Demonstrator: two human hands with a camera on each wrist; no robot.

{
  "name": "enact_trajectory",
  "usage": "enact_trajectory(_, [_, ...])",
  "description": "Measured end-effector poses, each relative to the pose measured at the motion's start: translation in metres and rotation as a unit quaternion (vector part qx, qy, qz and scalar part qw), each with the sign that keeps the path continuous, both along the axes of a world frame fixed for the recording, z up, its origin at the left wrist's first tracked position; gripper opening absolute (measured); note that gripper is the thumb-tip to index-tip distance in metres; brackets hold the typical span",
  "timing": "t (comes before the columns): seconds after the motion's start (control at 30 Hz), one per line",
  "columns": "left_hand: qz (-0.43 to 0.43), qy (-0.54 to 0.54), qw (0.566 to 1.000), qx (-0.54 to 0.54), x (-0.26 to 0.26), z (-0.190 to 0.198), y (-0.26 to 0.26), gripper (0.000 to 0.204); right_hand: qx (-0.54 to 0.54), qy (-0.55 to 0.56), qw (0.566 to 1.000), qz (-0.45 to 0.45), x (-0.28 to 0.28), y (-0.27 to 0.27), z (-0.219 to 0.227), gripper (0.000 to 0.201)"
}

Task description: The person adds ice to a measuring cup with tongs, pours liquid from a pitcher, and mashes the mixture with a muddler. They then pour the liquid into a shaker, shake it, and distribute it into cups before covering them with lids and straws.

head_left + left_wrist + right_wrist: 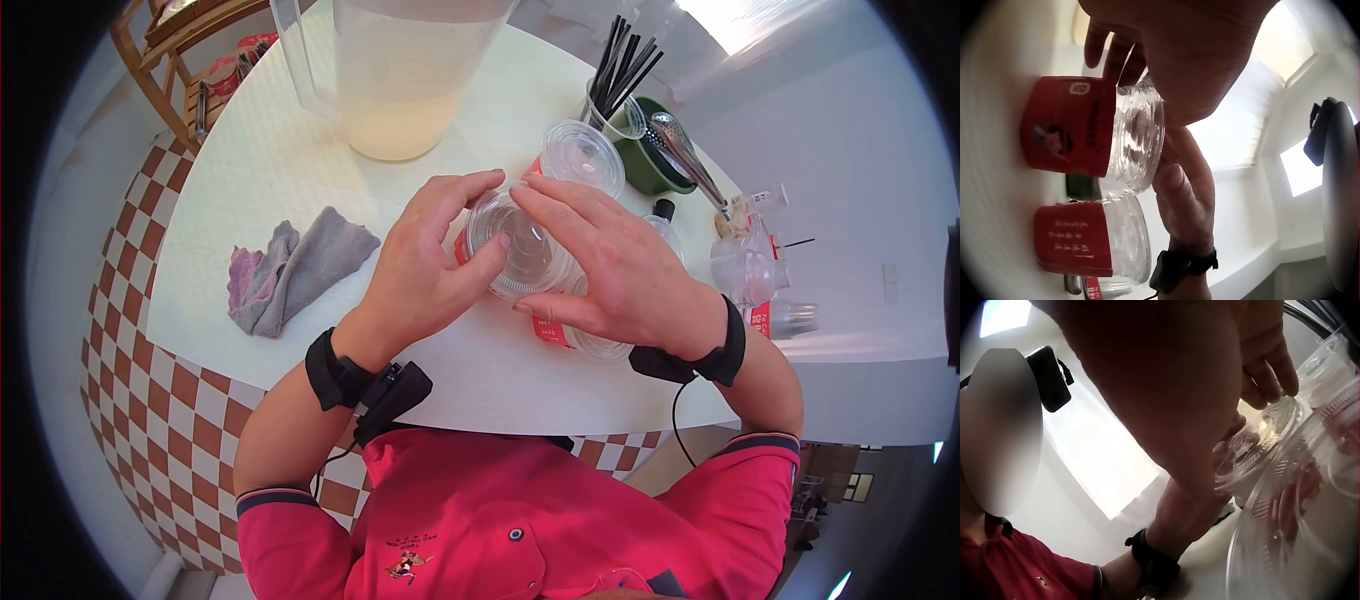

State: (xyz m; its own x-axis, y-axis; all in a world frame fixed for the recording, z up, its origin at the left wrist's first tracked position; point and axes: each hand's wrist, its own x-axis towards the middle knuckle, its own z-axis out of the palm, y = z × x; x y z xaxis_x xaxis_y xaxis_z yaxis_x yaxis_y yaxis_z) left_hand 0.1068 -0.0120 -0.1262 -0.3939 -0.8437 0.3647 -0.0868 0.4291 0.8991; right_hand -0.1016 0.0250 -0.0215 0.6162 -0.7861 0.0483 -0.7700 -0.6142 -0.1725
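Observation:
A clear plastic cup with a red sleeve (1069, 125) stands upright on the table, a transparent domed lid (528, 255) over its top. My left hand (425, 255) curves round the lid's left side, thumb on its top and fingers along the far rim. From the right, my right hand (635, 270) touches the far edge of the lid with extended fingers, its thumb spread toward the near side. A second red-sleeved cup (1075, 237) stands close beside the first, partly under the right hand in the head view. Another lidded cup (583, 158) is just behind.
A large pitcher (395, 90) of pale liquid stands at the back. The grey-pink cloth (300, 272) lies left. Behind on the right are black straws (622, 75), a green container (650, 165) and a metal ladle (682, 148). Several clear cups (795, 320) lie along the right edge.

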Motion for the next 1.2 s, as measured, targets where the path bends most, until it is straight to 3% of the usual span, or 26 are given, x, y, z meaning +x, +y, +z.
enact_trajectory(0.5, [-0.036, 0.03, 0.998, 0.047, -0.005, 0.001, 0.005, 0.068, -0.008, -0.048, 0.999, -0.016, -0.001, 0.007, -0.013, 0.08])
enact_trajectory(0.67, [-0.044, 0.021, 0.997, 0.053, -0.003, 0.001, 0.003, 0.069, -0.042, -0.083, 0.996, -0.017, -0.005, 0.012, 0.004, 0.072])
enact_trajectory(0.87, [-0.044, 0.008, 0.998, 0.033, -0.001, -0.001, 0.003, 0.071, -0.071, -0.1, 0.981, -0.148, -0.049, -0.009, 0.049, 0.037])
enact_trajectory(0.93, [-0.042, 0.039, 0.998, 0.028, -0.004, -0.007, 0.002, 0.072, -0.021, -0.169, 0.951, -0.258, -0.069, -0.029, 0.055, 0.03])
enact_trajectory(1.0, [-0.035, 0.069, 0.997, 0.029, -0.004, -0.011, 0.0, 0.074, -0.056, -0.154, 0.947, -0.275, -0.104, -0.06, 0.052, 0.031])
enact_trajectory(1.2, [-0.029, 0.075, 0.996, 0.03, -0.001, -0.009, -0.001, 0.066, 0.02, -0.199, 0.891, -0.408, -0.159, -0.131, 0.033, 0.032])
